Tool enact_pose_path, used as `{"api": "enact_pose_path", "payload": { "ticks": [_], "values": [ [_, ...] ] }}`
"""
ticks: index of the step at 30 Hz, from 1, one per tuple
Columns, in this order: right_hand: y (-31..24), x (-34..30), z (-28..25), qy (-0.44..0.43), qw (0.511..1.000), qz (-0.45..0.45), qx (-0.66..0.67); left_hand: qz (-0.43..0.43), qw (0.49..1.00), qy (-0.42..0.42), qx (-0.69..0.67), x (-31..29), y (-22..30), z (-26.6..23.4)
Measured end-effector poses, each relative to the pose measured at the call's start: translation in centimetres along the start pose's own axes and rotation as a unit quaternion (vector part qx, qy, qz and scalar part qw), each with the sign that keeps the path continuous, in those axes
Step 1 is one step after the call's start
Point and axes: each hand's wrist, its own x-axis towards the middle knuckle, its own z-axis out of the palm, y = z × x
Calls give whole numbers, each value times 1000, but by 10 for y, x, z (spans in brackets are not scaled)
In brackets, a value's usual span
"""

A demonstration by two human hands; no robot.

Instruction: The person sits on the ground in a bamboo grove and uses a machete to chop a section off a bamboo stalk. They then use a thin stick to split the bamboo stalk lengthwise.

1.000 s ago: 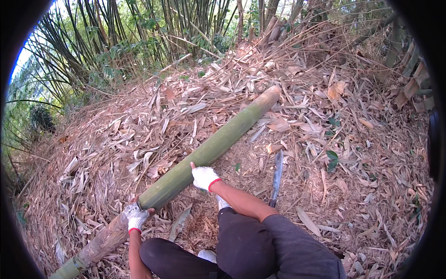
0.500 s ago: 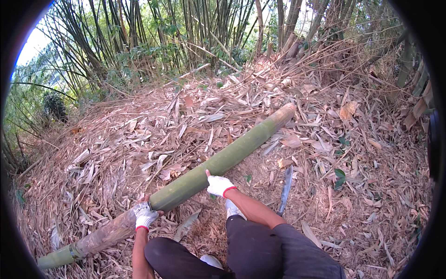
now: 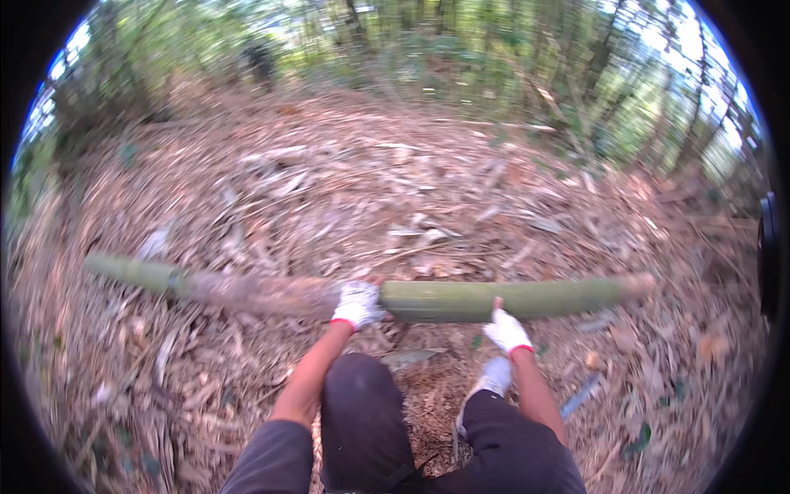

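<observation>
A thick bamboo pole (image 3: 444, 301) lies across the view in front of my knees. It is smooth and green on the right, with a pale brown section (image 3: 263, 295) left of the middle and a green left end. My left hand (image 3: 359, 305), in a white knit glove with a red cuff, grips the pole where brown meets green. My right hand (image 3: 508, 332), gloved alike, is at the near side of the green section, its thumb laid against it; the other fingers are mostly hidden. A machete blade (image 3: 582, 395) lies on the ground right of my right forearm.
Dry bamboo leaves and husks (image 3: 395, 189) cover the sloping ground. Upright bamboo stems (image 3: 609, 58) and green foliage stand at the back, blurred by motion. My white shoe (image 3: 494, 377) is just below my right hand. A dark object (image 3: 769, 255) shows at the right rim.
The view has swung leftward, so the pole, slanted before, now runs nearly level across the picture. Both hands remain at about the same places on the pole.
</observation>
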Motion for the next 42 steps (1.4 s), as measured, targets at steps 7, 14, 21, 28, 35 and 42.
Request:
{"api": "enact_pose_path", "payload": {
  "ticks": [7, 14, 21, 28, 35, 42],
  "values": [
    [5, 14, 7, -32, 997, 51, -36, -56, 997, -47, -3, -1, 6, -10],
    [12, 12, 10, -12, 999, 17, -49, -61, 997, -13, -33, -6, 6, -9],
    [17, 18, 15, 3, 999, 10, -48, -63, 997, -45, -32, -11, 8, -19],
    [22, 21, 16, -8, 998, 20, -59, -54, 998, -32, -30, -13, 8, -20],
    [29, 24, 20, -12, 998, 13, -53, -56, 997, -50, -35, -10, 6, -16],
    [17, 15, 15, -12, 997, 11, -75, -56, 997, -48, -25, -6, 3, -10]
  ]
}}
